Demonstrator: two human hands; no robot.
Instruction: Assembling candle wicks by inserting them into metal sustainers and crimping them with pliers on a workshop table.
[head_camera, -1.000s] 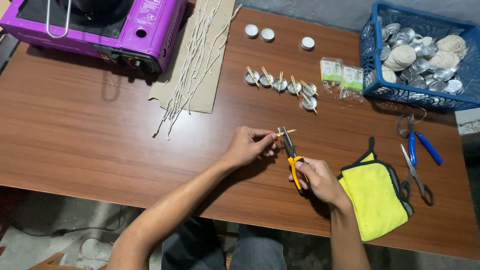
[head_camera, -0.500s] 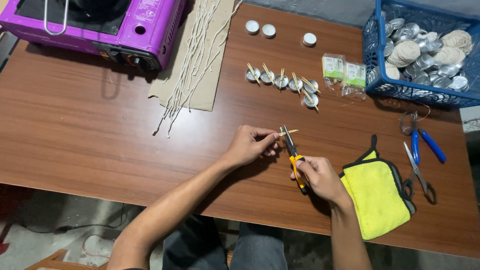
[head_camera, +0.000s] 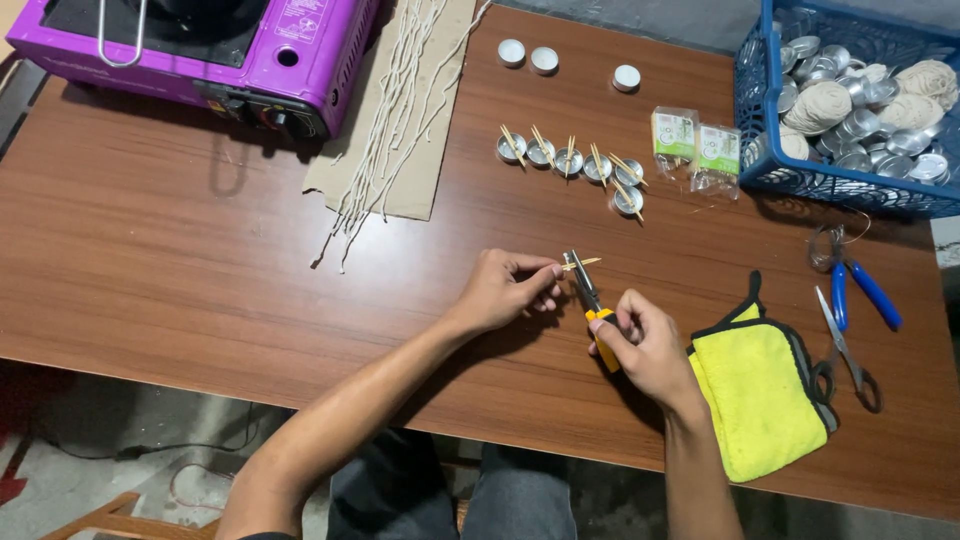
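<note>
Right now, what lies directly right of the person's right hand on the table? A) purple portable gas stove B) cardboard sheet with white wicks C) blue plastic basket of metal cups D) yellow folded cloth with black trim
D: the yellow folded cloth with black trim lies just beside the right hand, which holds yellow-handled small pliers on the brown wooden table.

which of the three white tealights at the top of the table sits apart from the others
The rightmost tealight. It sits alone, nearer the blue basket, while the other two tealights lie close together as a pair to its left.
</note>
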